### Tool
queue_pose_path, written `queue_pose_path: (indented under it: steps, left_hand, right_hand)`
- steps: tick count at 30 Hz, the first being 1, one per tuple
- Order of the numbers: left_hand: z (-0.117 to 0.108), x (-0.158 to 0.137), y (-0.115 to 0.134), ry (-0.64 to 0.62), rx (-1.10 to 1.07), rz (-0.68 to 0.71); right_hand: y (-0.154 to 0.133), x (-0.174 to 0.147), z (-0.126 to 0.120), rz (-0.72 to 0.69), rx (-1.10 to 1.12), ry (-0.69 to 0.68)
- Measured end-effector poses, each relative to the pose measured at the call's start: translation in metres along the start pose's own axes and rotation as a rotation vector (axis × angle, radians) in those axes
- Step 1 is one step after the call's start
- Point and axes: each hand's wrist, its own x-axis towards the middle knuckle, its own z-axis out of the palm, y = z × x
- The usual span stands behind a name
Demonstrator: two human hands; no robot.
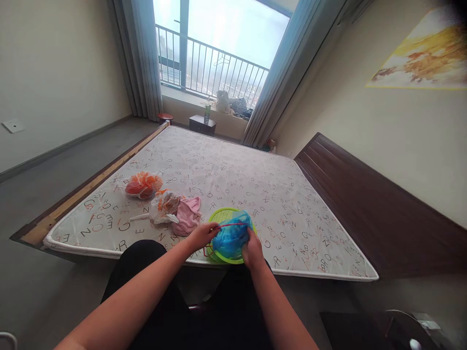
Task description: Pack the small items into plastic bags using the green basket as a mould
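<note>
A crumpled blue plastic bag (pixel 229 241) is held over a round lime-green mesh basket (pixel 223 212) at the near edge of the mattress. Along the top of the bag runs a thin red string (pixel 233 224). My left hand (pixel 204 235) is closed, pinching the string's left end by the bag's upper left side. At the bag's right side my right hand (pixel 252 249) is closed on the blue plastic. Left of the basket lies a pink cloth (pixel 187 214), beside a clear plastic bag with brownish contents (pixel 166 204).
Another clear bag with orange and red contents (pixel 144 184) lies further left on the letter-printed mattress (pixel 226 170). A dark headboard (pixel 350 209) stands on the right. Beyond the mattress are a small dark table (pixel 202 125) and a red stool (pixel 165 117).
</note>
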Motion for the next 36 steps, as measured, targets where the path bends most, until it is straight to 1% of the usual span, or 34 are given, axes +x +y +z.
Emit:
queue_pose_path:
  steps: [2,4,6,8,10,12,14,15,17,20,22,25,27,28,30,33,35,36]
  left_hand:
    - [-0.003,0.004,-0.003,0.103,-0.066,-0.027]
    - [-0.007,0.008,-0.005,0.185,-0.160,-0.065]
    - [-0.008,0.011,-0.007,0.225,-0.254,-0.111]
    - [-0.008,0.013,-0.007,0.246,-0.342,-0.146]
    - [-0.007,0.014,-0.007,0.255,-0.416,-0.169]
    - [-0.006,0.013,-0.006,0.241,-0.472,-0.193]
    - [-0.005,0.012,-0.004,0.200,-0.517,-0.221]
    - [-0.004,0.011,-0.004,0.173,-0.535,-0.235]
    - [-0.004,0.010,-0.002,0.121,-0.565,-0.256]
    - [-0.003,0.007,-0.001,0.058,-0.587,-0.256]
    - [-0.004,0.005,-0.001,0.040,-0.601,-0.244]
    - [-0.007,0.004,0.001,0.051,-0.631,-0.252]
    - [-0.010,0.005,0.004,0.073,-0.675,-0.269]
    - [-0.011,0.006,0.005,0.089,-0.705,-0.276]
    - [-0.014,0.007,0.008,0.120,-0.768,-0.285]
    - [-0.017,0.008,0.012,0.157,-0.847,-0.284]
    - [-0.017,0.008,0.012,0.165,-0.878,-0.285]
    - [-0.017,0.007,0.012,0.167,-0.886,-0.287]
  right_hand:
    - [0.001,0.008,-0.008,0.001,0.017,0.096]
    - [0.000,0.015,-0.016,0.043,0.034,0.169]
    - [-0.002,0.017,-0.023,0.083,0.019,0.232]
    - [-0.004,0.015,-0.028,0.079,-0.065,0.290]
    - [-0.006,0.009,-0.029,-0.017,-0.207,0.356]
    - [-0.006,-0.001,-0.026,-0.176,-0.373,0.383]
    - [-0.006,-0.011,-0.019,-0.300,-0.508,0.342]
    - [-0.005,-0.015,-0.015,-0.318,-0.564,0.297]
    - [-0.001,-0.019,-0.007,-0.288,-0.663,0.174]
    - [0.006,-0.015,-0.003,-0.186,-0.840,-0.020]
    - [0.010,-0.007,-0.009,-0.150,-0.965,-0.073]
    - [0.010,0.006,-0.026,-0.152,-1.147,-0.089]
    - [0.006,0.013,-0.039,-0.147,-1.249,-0.109]
    - [0.002,0.016,-0.045,-0.143,-1.286,-0.107]
    - [-0.007,0.020,-0.054,-0.140,-1.321,-0.063]
    - [-0.019,0.023,-0.061,-0.096,-1.242,0.022]
    - [-0.023,0.024,-0.061,-0.061,-1.108,0.052]
    - [-0.024,0.025,-0.061,-0.074,-1.020,0.070]
